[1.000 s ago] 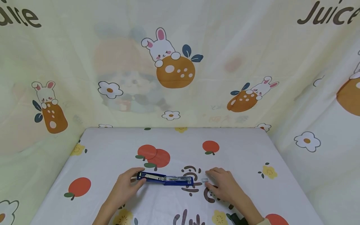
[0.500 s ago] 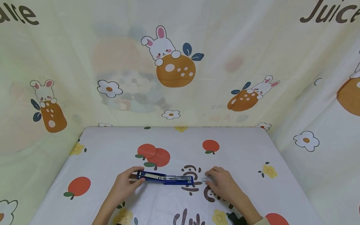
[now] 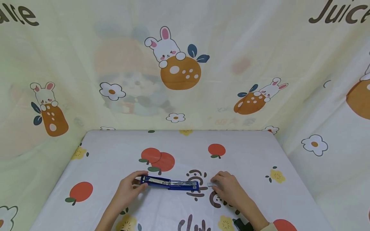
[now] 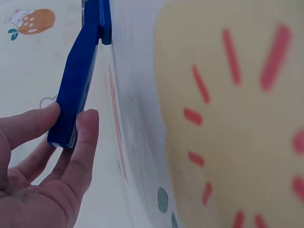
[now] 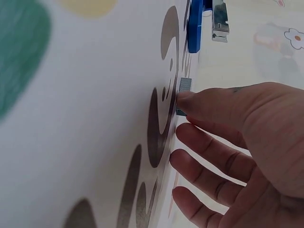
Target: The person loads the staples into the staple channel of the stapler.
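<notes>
Left hand (image 3: 126,188) has its fingers pinching a long, opened-out blue stapler (image 3: 183,185) with shiny metal innards; it stretches toward the right hand (image 3: 230,191). That one's fingers are pinching a small grey ridged staple strip (image 5: 185,84).

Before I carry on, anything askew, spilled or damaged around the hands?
Nothing stands out: I see no spill or damage. The blue stapler is folded wide open, but the left hand holds one end, so that looks deliberate. The staple strip is pinched in the right hand.
</notes>
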Demonstrator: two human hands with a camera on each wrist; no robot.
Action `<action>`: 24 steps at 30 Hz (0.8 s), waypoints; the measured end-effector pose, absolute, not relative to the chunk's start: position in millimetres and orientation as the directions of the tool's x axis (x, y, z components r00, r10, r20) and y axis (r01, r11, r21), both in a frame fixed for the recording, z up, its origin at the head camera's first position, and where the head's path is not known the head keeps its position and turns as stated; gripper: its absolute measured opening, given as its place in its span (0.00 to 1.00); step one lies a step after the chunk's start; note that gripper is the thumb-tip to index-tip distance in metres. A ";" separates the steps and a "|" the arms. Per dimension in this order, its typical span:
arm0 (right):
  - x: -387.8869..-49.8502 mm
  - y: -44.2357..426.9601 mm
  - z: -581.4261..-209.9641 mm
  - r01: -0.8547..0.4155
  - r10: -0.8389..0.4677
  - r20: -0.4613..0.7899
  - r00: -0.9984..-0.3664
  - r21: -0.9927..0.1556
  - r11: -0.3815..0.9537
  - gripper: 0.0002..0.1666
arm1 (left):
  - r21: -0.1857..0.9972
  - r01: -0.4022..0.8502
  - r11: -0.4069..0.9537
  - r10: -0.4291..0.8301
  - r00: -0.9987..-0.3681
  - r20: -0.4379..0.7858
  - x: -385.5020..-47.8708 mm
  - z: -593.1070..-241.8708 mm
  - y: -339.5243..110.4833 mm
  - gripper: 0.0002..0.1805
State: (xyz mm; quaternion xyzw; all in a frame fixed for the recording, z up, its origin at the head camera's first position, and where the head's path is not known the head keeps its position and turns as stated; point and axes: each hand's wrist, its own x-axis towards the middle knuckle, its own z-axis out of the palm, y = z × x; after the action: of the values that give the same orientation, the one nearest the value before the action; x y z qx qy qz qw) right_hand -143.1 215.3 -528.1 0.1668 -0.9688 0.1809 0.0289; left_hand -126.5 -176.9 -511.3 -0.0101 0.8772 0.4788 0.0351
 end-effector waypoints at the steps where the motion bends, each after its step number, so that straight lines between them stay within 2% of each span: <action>1: -143.1 215.2 -528.3 -0.333 -0.313 0.115 -0.943 -0.341 0.879 0.12 | 0.844 -0.048 0.535 0.019 -0.997 -0.069 -126.5 -511.4 -177.5 0.26; 8: -143.6 214.4 -528.9 -0.327 -0.310 0.106 -0.945 -0.340 0.882 0.11 | 0.870 -0.060 0.490 0.028 -0.996 -0.084 -126.2 -512.4 -180.2 0.25; 24: -142.6 213.7 -528.5 -0.369 -0.341 0.141 -0.929 -0.318 0.873 0.10 | 0.864 -0.071 0.499 0.016 -0.996 -0.091 -126.4 -514.5 -178.3 0.25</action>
State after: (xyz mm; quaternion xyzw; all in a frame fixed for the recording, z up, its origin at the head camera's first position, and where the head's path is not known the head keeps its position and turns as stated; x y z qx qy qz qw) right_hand -142.6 213.7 -528.5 0.1834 -0.9670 0.1721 0.0402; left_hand -126.4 -178.3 -514.5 -0.0159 0.8646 0.5003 0.0434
